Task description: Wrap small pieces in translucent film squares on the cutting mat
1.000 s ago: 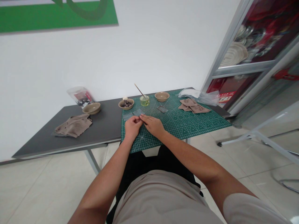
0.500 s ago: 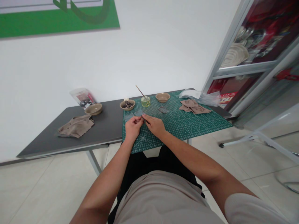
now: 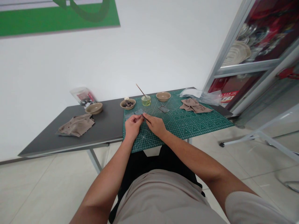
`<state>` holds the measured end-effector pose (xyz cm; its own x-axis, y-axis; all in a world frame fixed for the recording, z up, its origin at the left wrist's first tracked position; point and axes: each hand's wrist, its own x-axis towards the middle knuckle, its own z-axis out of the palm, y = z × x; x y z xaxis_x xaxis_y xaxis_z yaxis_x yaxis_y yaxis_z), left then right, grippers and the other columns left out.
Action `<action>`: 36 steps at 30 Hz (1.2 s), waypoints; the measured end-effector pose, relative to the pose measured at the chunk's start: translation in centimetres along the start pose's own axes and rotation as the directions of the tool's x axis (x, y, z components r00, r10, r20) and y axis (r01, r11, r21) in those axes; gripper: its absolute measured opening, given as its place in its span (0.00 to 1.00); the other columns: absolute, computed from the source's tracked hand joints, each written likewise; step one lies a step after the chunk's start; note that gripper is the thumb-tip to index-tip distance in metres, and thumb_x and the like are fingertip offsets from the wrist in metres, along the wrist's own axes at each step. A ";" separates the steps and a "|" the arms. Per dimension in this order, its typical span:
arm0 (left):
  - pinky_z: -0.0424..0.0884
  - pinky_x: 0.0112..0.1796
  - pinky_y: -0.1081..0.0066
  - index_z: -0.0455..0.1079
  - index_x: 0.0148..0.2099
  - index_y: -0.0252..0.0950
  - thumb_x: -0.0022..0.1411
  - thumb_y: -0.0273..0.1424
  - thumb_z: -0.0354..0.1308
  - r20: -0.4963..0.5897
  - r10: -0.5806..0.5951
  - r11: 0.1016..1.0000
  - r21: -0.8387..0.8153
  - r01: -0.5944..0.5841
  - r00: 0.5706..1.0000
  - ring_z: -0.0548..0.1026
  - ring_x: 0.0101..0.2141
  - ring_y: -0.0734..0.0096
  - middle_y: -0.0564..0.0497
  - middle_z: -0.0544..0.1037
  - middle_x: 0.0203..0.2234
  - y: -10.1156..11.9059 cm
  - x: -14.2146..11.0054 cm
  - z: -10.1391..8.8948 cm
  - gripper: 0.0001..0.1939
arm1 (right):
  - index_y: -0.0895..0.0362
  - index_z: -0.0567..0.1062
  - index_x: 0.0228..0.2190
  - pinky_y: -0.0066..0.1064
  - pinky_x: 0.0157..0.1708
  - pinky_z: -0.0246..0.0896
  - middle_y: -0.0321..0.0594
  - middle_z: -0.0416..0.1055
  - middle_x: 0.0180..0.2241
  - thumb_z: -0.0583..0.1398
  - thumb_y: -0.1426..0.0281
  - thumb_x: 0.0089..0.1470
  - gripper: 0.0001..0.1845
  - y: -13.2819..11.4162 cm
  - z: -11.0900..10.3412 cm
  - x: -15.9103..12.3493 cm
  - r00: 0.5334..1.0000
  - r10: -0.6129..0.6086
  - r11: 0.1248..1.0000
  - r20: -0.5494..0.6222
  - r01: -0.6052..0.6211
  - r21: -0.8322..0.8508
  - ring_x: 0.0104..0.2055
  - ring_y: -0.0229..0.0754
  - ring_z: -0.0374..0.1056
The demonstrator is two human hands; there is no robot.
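My left hand (image 3: 133,126) and my right hand (image 3: 155,125) meet at their fingertips above the left part of the green cutting mat (image 3: 187,126). Both are closed in a pinch. Whatever lies between the fingers is tiny and mostly covered, so I cannot make out its kind. Just beyond my left fingertips, a small clear plastic piece (image 3: 139,112) lies on the mat. A second small clear packet with a dark edge (image 3: 163,109) rests farther right. Behind the hands stands a glass jar of yellowish liquid (image 3: 146,100) with a thin stick (image 3: 140,89) leaning in it.
A brown bowl with dark pieces (image 3: 127,104) and another brown bowl (image 3: 163,96) flank the jar. Right of them lie a brown cloth (image 3: 195,106) and plastic bags (image 3: 203,95). On the left are another cloth (image 3: 76,125), a bowl (image 3: 93,108) and a clear tub (image 3: 82,95).
My hands keep nearly the same place and pinch, with only slight finger movement. The whole view has shifted very slightly.
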<state>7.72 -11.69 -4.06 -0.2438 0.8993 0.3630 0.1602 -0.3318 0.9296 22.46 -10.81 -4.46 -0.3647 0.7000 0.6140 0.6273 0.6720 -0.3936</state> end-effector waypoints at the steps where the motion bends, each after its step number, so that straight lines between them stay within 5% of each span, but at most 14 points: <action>1: 0.71 0.33 0.71 0.74 0.33 0.34 0.50 0.37 0.66 0.004 0.001 1.000 -0.030 -0.001 1.000 0.74 0.27 0.73 0.53 0.77 0.24 0.0 0.0 0.0 0.11 | 0.52 0.70 0.56 0.35 0.54 0.67 0.39 0.71 0.55 0.54 0.74 0.61 0.22 0.0 0.0 0.0 1.000 0.013 1.000 -0.003 -0.013 -0.001 0.54 0.42 0.70; 6: 0.72 0.36 0.70 0.73 0.34 0.35 0.49 0.36 0.67 0.005 -0.004 0.995 -0.095 0.005 1.000 0.76 0.29 0.71 0.52 0.78 0.27 -0.3 0.2 0.1 0.12 | 0.53 0.71 0.55 0.35 0.52 0.69 0.40 0.73 0.53 0.54 0.74 0.61 0.21 0.0 -0.1 0.1 0.999 0.053 0.999 -0.009 -0.053 -0.008 0.51 0.43 0.72; 15: 0.65 0.28 0.75 0.73 0.29 0.35 0.49 0.31 0.63 0.064 0.015 0.993 0.119 -0.023 0.998 0.69 0.23 0.76 0.57 0.74 0.20 -0.8 0.6 -0.2 0.04 | 0.53 0.71 0.56 0.35 0.58 0.64 0.40 0.68 0.58 0.55 0.77 0.58 0.24 0.2 0.2 -0.1 0.995 -0.087 0.996 0.057 0.089 -0.024 0.58 0.41 0.66; 24: 0.72 0.34 0.70 0.74 0.34 0.35 0.50 0.37 0.66 0.016 -0.011 0.998 -0.059 0.012 1.000 0.76 0.27 0.72 0.53 0.78 0.25 -0.5 0.1 0.0 0.12 | 0.52 0.70 0.56 0.36 0.54 0.67 0.41 0.70 0.55 0.55 0.74 0.61 0.22 0.1 0.0 -0.1 1.000 0.016 1.000 0.016 -0.015 -0.026 0.55 0.43 0.70; 36: 0.72 0.33 0.71 0.72 0.39 0.36 0.52 0.34 0.66 0.021 0.088 0.984 -0.157 -0.083 0.996 0.74 0.26 0.74 0.56 0.72 0.22 0.1 0.3 0.0 0.12 | 0.53 0.73 0.53 0.34 0.54 0.67 0.38 0.72 0.54 0.53 0.75 0.60 0.21 0.7 -0.1 -0.1 0.992 0.093 0.995 -0.089 -0.088 0.053 0.53 0.41 0.71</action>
<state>7.65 -11.50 -3.87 -0.2087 0.8726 0.4417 0.0273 -0.4462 0.8945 23.00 -10.40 -4.75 -0.2423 0.7350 0.6333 0.6200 0.6194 -0.4817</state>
